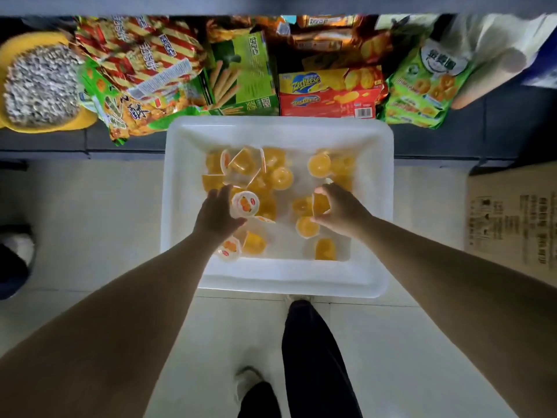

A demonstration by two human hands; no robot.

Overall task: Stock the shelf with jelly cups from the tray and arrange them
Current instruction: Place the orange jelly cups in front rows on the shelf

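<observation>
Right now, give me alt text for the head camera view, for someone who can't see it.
Seen from above, a person's left hand and right hand reach into a white tray of orange jelly cups on a pale tiled floor; each hand is at a cup. Beyond the tray, a low shelf holds snack packets and boxes.

the tray (280, 282) is white plastic, smooth with a dull sheen. the jelly cups (281, 178) in it are clear glossy plastic with printed foil-like lids. on the far shelf, snack bags (141, 55) are shiny crinkled film and the red box (328, 102) is glossy card. the carton (512, 218) at right is matt brown cardboard. the floor tiles (90, 224) look smooth.
</observation>
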